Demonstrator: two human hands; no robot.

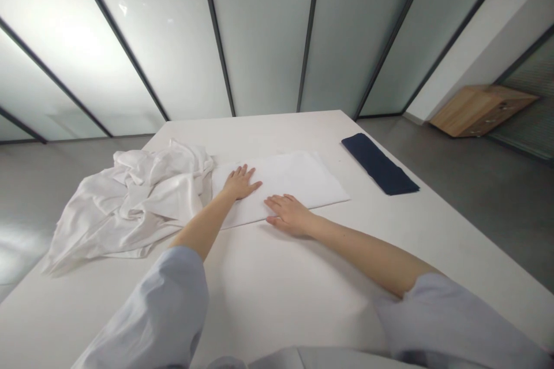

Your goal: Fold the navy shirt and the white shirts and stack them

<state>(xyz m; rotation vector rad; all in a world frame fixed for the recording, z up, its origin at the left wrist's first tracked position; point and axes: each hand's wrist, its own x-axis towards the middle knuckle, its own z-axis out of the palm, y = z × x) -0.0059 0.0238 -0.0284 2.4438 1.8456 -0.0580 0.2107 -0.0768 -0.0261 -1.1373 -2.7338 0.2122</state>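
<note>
A flat white folded cloth [298,176] lies on the white table in front of me. On its left part rests my left hand [239,183], palm down with the fingers spread. My right hand [289,214] lies flat at the cloth's near edge, fingers stretched out to the left. Neither hand grips anything. To the left, close by my left forearm, a crumpled heap of white fabric [142,196] spreads over the table and reaches its left edge.
A dark blue folded cloth [378,164] lies near the right edge of the white table [277,300]. Beyond the table stand frosted glass panels [264,29] with dark frames. A wooden cabinet [480,109] is on the floor at the far right.
</note>
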